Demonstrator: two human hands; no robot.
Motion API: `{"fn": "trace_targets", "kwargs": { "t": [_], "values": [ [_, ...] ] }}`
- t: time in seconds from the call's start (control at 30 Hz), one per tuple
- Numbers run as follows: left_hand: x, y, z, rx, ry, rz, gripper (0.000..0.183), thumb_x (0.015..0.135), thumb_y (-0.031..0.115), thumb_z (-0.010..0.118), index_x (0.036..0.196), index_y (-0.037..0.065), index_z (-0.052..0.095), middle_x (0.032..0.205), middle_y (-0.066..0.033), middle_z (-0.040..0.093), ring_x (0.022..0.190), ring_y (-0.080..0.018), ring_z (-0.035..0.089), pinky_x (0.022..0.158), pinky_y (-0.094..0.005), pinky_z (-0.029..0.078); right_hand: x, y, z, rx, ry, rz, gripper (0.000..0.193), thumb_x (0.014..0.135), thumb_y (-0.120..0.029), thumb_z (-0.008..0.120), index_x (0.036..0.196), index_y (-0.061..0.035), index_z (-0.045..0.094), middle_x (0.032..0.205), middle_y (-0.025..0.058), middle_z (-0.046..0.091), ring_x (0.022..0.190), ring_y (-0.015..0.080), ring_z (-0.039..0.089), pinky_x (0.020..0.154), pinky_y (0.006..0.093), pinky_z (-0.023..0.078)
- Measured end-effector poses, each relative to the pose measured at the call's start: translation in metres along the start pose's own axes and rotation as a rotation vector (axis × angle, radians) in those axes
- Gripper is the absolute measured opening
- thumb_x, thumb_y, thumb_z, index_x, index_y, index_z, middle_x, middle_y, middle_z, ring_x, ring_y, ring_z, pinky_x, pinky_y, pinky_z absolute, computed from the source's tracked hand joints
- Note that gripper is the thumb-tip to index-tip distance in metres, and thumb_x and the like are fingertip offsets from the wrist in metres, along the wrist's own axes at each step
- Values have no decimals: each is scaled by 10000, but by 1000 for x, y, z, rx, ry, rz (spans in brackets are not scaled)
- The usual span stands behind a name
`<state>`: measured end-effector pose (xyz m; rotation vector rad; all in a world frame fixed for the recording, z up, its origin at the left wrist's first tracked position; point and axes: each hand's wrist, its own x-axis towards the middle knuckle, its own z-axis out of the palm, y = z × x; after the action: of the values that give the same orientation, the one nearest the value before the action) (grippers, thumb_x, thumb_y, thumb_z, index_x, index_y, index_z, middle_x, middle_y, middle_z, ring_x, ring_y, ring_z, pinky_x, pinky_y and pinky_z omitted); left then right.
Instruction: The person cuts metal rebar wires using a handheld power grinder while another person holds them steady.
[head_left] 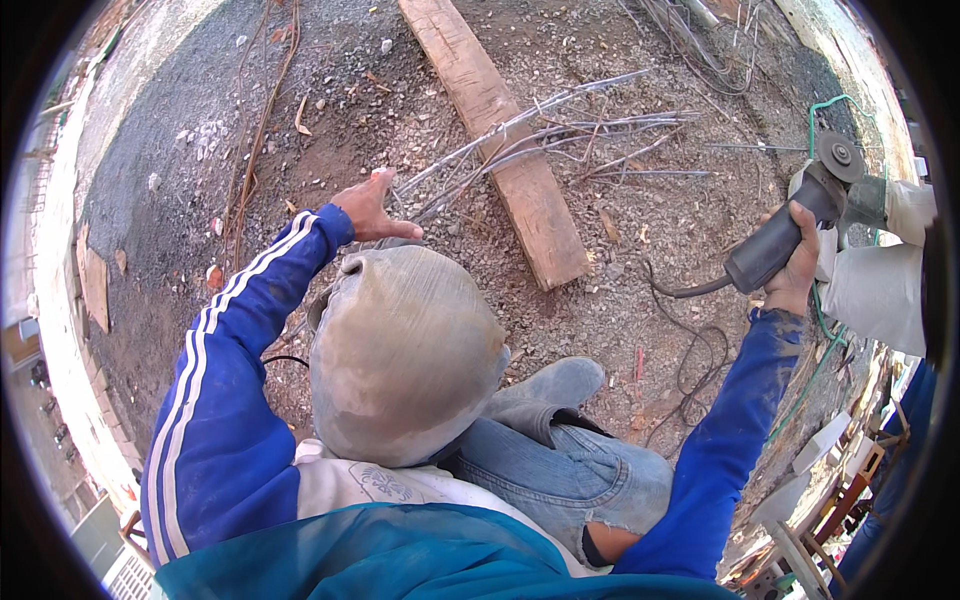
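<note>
My left hand (372, 210) is stretched forward past my bent left knee (405, 350), thumb and fingers apart. It is beside the near ends of a loose bundle of thin steel rods (570, 130), and I see nothing gripped in it. These rods lie across a rough wooden plank (540, 220) on the ground. Out to the right, my right hand (797, 262) is wrapped round the dark body of an angle grinder (768, 248). The grinder's round disc (840, 157) points away from me, and whether it spins cannot be told.
The grinder's black cord (690, 375) trails loosely over gravelly ground (330, 130). A green hose or cable (815, 375) runs along the right side, near pale blocks or sheets (880, 290). More thin rods and wire (700, 45) lie at the far right, with brown strips (260, 130) at the left.
</note>
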<state>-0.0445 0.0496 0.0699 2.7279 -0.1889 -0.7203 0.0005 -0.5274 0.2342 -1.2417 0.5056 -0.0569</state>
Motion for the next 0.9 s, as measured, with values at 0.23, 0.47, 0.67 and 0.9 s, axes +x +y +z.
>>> {"fn": "trace_targets", "kwargs": {
  "t": [0.23, 0.47, 0.67, 0.9],
  "values": [
    [-21, -8, 33, -11, 36, -111, 1123, 614, 488, 835, 1485, 48, 278, 1134, -275, 649, 1044, -445, 646, 889, -504, 521, -4, 3, 18, -127, -13, 58, 295, 802, -260, 750, 921, -39, 596, 745, 97, 637, 582, 192, 631, 548, 325, 558],
    [66, 62, -44, -425, -54, 202, 504, 701, 294, 732, 1040, -66, 636, 907, -221, 691, 695, -346, 679, 677, -452, 561, -16, 14, 50, -137, -75, 111, 301, 783, -252, 758, 919, -37, 596, 723, 74, 608, 545, 186, 609, 505, 338, 545],
    [99, 54, -66, -719, -233, 54, 688, 711, 265, 686, 1296, -52, 513, 843, -141, 660, 603, -203, 627, 541, -346, 523, -19, 21, 58, -228, -49, 89, 358, 726, -234, 789, 938, -15, 602, 723, 43, 581, 529, 161, 592, 495, 316, 533],
    [51, 75, -10, 78, 50, -56, 1316, 619, 671, 800, 1495, -93, 183, 1435, -334, 418, 1289, -449, 493, 1076, -448, 423, -20, 35, 58, -233, -38, 113, 354, 718, -222, 790, 933, -8, 608, 724, 39, 580, 532, 155, 590, 487, 313, 525]
  ]
}}
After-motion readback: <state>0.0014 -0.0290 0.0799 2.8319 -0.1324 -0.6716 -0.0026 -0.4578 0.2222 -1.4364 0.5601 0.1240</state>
